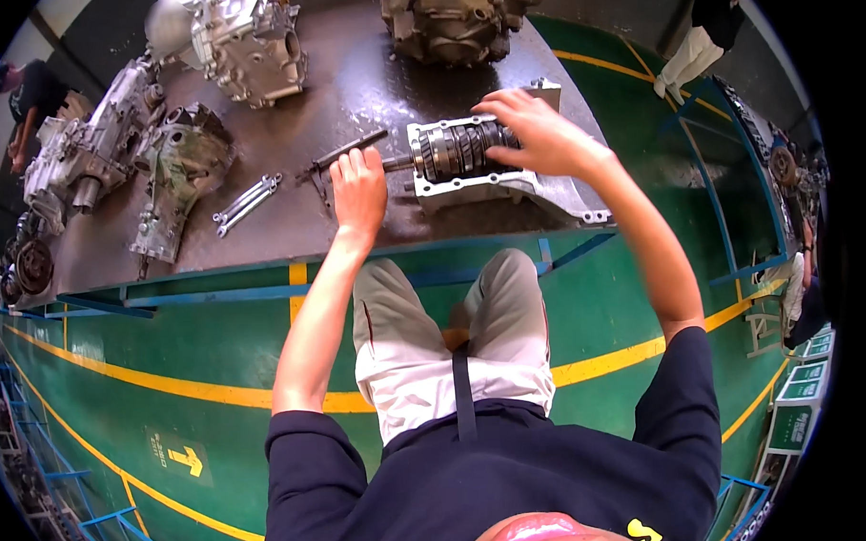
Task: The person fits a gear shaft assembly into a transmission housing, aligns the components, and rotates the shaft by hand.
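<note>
A gear shaft (456,151) with several dark toothed gears lies along an open silver gearbox housing (478,188) near the table's front edge. Its thin end sticks out to the left. My left hand (360,192) is closed around that end, its fingertips partly hidden. My right hand (548,138) reaches over the right part of the gears. Its fingers stretch toward the housing's far rim, with the thumb apart over the gears; contact there is hard to make out. Just beyond my left fingertips lies a dark metal rod (360,143), beside a fork-like part (312,173).
Several combination wrenches (248,204) lie left of my left hand. Gearbox casings (183,169) crowd the table's left side, with a silver transmission (244,48) and a dark one (458,22) farther back. A person (706,32) stands beyond the table at far right, another (41,98) at far left.
</note>
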